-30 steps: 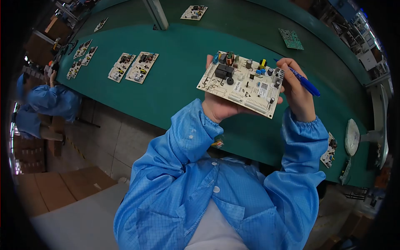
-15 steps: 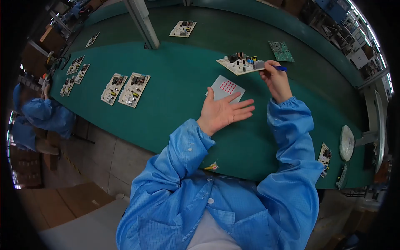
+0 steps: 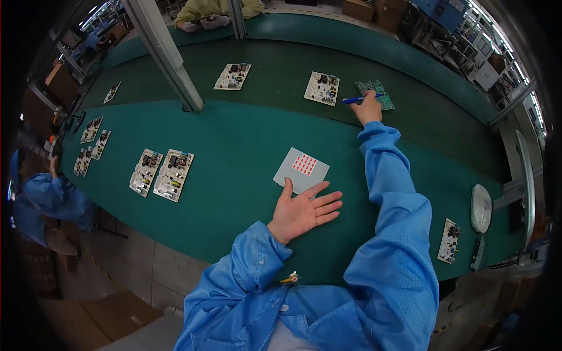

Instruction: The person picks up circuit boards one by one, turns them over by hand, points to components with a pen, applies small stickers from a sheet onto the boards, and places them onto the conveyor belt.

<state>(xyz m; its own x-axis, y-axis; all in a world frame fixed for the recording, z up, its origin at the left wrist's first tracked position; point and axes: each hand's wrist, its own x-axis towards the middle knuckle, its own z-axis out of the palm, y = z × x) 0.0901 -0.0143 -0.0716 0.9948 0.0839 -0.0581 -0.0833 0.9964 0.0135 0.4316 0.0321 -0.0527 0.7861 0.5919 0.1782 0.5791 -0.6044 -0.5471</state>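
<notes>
My left hand (image 3: 299,213) lies palm up with its fingers spread and nothing in it. Just beyond its fingertips is a light grey sheet (image 3: 285,171) bearing rows of small red stickers. My right hand (image 3: 369,107) reaches to the far dark strip, with a blue pen (image 3: 353,100) held in it. Its fingers are over the near edge of a green circuit board (image 3: 384,102) that lies solder side up; whether they grip it I cannot tell. Left of that hand, a circuit board (image 3: 321,89) lies component side up.
Two circuit boards (image 3: 174,175) lie side by side at the left, another (image 3: 232,76) beyond the metal post (image 3: 167,58). At the right are a circuit board (image 3: 449,240) and a plastic-wrapped bundle (image 3: 481,209). Co-workers sit at the left (image 3: 50,193) and far side (image 3: 216,11).
My right hand has let go of the component-side-up circuit board, now on the far strip, and moved to the green board, still with the pen. The view has shifted; my left hand stays open.
</notes>
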